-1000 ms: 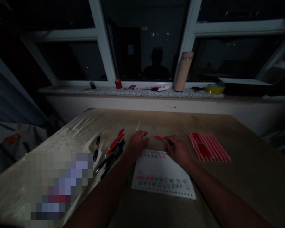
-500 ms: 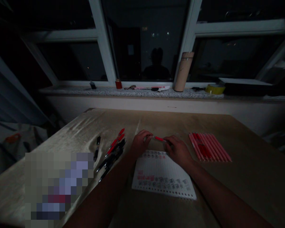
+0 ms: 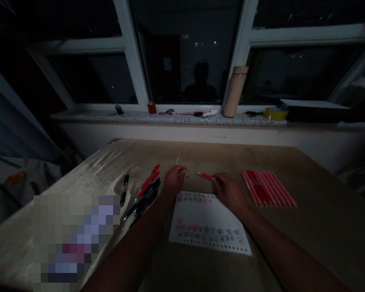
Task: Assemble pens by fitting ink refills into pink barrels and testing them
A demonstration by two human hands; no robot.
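A red pen (image 3: 207,176) is gripped near one end by my right hand (image 3: 229,190), its clear end pointing left above the table. My left hand (image 3: 174,178) is apart from the pen, fingers curled together; what they hold, if anything, is too small to make out. A tiny dark speck (image 3: 187,177) shows beside the left fingertips. Below both hands lies a lined spiral-hole notebook page (image 3: 208,221) with stamped-looking black and red marks. Left of my left hand are several red pens (image 3: 152,177) and a pile of black pens (image 3: 145,199).
A row of pink pens (image 3: 273,187) with red parts among them lies at right. One black pen (image 3: 124,190) lies apart at left, near a blurred-out patch (image 3: 79,239). The windowsill (image 3: 134,117) holds a bottle (image 3: 235,91), yellow tape (image 3: 274,114) and a small red jar (image 3: 152,107).
My left hand has come away from the pen's left end and moved left. My right hand still holds the red pen, shifted slightly right.
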